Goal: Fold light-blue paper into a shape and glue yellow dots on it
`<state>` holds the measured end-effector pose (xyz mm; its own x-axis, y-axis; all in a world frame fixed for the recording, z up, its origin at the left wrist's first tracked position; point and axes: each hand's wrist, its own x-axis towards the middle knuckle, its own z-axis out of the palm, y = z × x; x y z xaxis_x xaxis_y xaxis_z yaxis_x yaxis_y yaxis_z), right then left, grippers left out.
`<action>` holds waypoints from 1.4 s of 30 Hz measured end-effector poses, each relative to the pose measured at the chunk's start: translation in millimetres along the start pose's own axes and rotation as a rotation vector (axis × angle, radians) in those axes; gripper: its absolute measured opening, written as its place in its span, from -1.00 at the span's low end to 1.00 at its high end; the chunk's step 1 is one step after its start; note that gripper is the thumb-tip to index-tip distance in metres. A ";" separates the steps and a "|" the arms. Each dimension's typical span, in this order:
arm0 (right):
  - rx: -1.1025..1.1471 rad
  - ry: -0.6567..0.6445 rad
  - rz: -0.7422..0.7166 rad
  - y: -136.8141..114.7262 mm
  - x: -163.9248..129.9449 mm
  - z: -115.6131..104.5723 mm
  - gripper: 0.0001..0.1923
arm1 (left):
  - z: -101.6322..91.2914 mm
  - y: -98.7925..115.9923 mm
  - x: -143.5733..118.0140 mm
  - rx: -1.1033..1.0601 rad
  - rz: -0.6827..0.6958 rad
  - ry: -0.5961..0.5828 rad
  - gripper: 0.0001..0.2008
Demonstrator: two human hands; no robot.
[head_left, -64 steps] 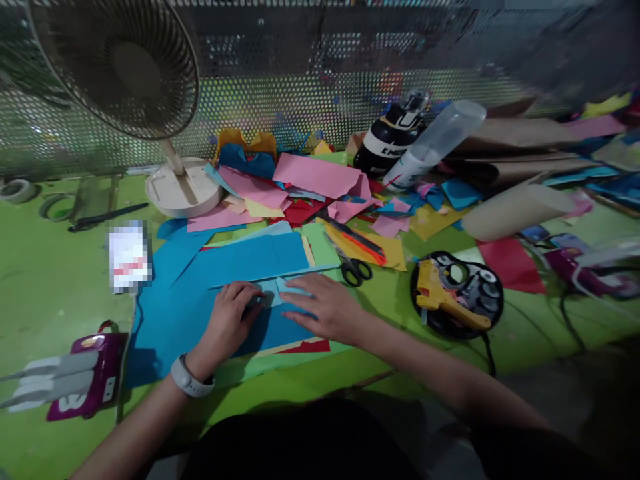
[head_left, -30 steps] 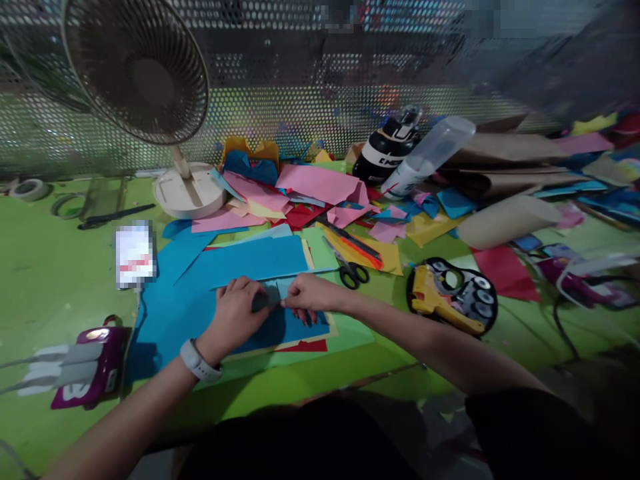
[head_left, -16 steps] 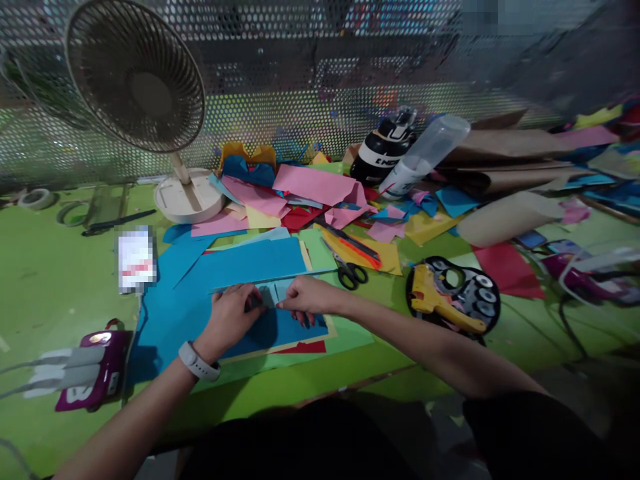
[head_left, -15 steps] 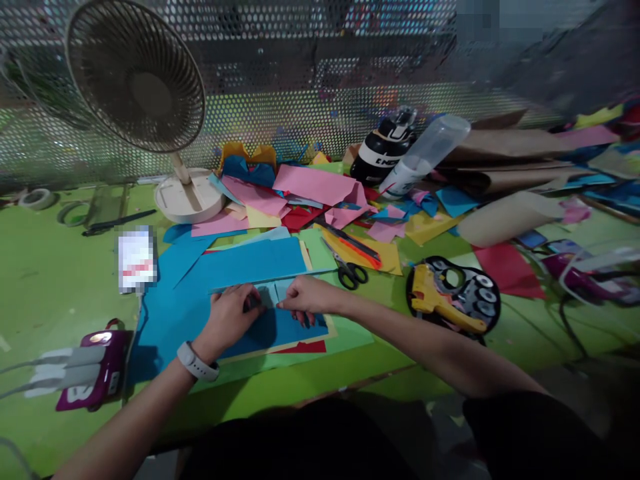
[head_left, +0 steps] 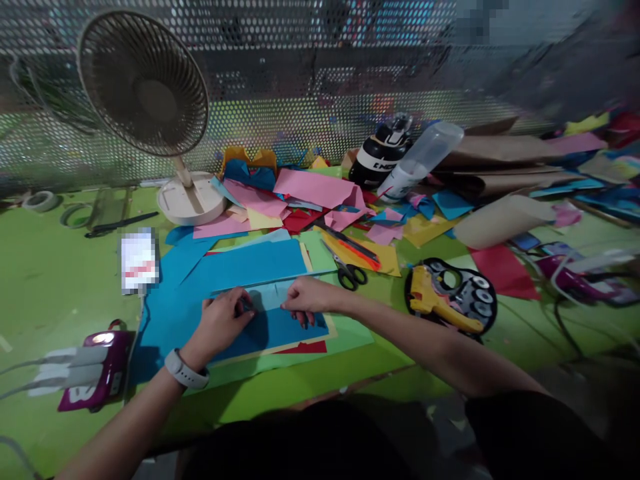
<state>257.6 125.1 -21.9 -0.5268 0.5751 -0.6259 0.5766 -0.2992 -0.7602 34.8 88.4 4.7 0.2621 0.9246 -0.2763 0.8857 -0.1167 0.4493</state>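
Left hand [head_left: 220, 323] slid left along blue paper [head_left: 265, 297].

Both forearms are bare to above the elbow. The left hand [head_left: 220, 323] has a white band with a dark-faced watch [head_left: 186, 371] on its wrist, while the right hand [head_left: 311, 298] wears nothing. Dark clothing, perhaps black, covers the body below.
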 end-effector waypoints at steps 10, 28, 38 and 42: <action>-0.666 0.789 -0.546 9.0 -23.2 14.0 -0.72 | 11.4 5.2 -11.9 0.237 0.185 0.208 -0.84; -1.089 0.870 -0.736 34.5 -9.8 15.2 -0.65 | 41.1 8.0 -4.9 0.472 0.572 0.200 -0.50; -1.133 0.837 -0.724 33.4 -3.2 13.7 -0.63 | 44.9 9.4 -5.0 0.452 0.552 0.190 -0.50; -1.207 0.824 -0.750 36.7 -10.1 13.8 -0.61 | 46.2 7.9 -5.0 0.463 0.555 0.192 -0.51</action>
<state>275.4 97.8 -45.8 -0.6700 0.6528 0.3535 0.6929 0.7208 -0.0177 58.2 66.0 -29.6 0.6836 0.7274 0.0592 0.7246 -0.6862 0.0643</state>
